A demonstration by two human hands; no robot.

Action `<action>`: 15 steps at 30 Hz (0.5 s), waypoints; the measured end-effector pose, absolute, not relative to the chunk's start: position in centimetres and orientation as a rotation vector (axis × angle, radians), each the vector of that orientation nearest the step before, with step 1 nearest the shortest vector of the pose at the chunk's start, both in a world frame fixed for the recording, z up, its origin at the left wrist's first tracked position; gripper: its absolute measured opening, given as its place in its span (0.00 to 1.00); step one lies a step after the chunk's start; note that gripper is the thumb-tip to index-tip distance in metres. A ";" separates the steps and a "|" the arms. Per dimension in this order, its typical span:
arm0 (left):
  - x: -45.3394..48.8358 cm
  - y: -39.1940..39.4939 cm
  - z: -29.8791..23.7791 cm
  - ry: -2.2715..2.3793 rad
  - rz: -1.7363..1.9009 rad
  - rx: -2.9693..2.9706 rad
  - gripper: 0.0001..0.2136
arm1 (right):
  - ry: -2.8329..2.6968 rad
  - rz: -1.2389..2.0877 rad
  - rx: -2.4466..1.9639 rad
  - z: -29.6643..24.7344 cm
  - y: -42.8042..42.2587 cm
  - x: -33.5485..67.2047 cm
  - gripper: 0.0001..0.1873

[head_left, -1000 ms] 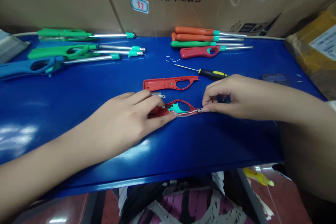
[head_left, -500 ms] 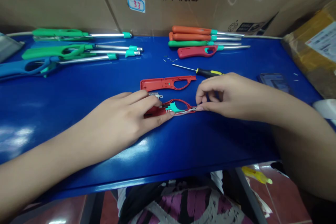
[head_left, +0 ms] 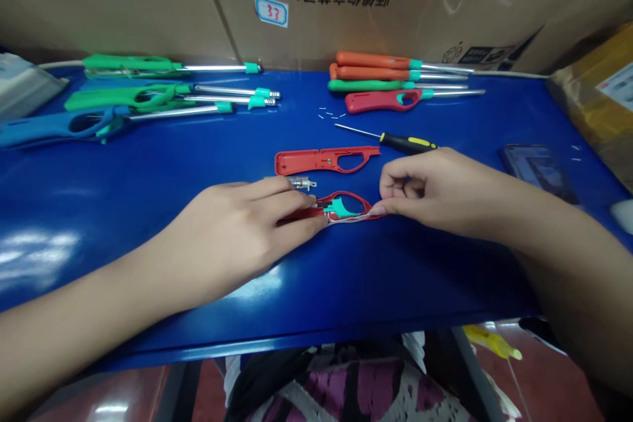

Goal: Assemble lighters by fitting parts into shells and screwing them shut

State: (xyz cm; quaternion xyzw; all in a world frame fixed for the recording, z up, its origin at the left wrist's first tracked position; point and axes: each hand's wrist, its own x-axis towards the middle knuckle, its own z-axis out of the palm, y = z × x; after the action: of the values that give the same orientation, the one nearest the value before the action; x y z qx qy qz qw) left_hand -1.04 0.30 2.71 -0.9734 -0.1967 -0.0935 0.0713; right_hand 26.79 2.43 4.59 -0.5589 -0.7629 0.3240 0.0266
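My left hand (head_left: 262, 224) is closed on the near red lighter casing half (head_left: 363, 198), fingers over its handle end. Inside that half sits a teal trigger (head_left: 341, 208), with a thin pale wire (head_left: 353, 217) running along its lower edge. At the casing's narrow right end, my right hand (head_left: 415, 188) pinches the wire or the tip; which of them is hidden by the fingertips. The other red casing half (head_left: 301, 161) lies just beyond, hollow side up. Between the halves, a clear lighter fuel tank (head_left: 302, 182) with a metal end shows past my left fingers.
A black and yellow screwdriver (head_left: 408, 144) lies behind my right hand, near several small pale pins (head_left: 331, 115). Lighters in green (head_left: 128, 97), blue (head_left: 64, 126), orange (head_left: 373, 59) and red (head_left: 378, 102) line the back. A phone (head_left: 537, 171) lies right; a cardboard box (head_left: 316, 20) stands behind.
The whole view has shifted slightly, so the scene sits further right. Both hands stay at the near red casing half with almost the same grip.
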 end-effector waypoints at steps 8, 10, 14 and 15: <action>-0.9 0.2 2.6 -0.687 -0.310 -2.967 0.14 | -2.482 0.873 -1.511 4.8 1.6 26.1 0.12; -0.8 0.2 2.4 -0.706 -0.344 -2.979 0.13 | -2.497 0.885 -1.454 4.7 1.5 26.2 0.09; -0.9 0.4 2.0 -0.694 -0.399 -3.013 0.11 | -2.488 1.024 -1.453 4.6 1.5 26.5 0.03; -0.9 0.4 2.0 -0.686 -0.412 -3.019 0.11 | -2.462 1.085 -1.478 4.7 1.6 26.5 0.03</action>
State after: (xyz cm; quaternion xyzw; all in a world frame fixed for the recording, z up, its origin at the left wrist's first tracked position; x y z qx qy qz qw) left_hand -0.90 0.44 1.96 -0.9666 -0.2197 -0.1320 0.0092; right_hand 26.53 1.60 4.68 -0.4812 -0.8014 0.3533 0.0359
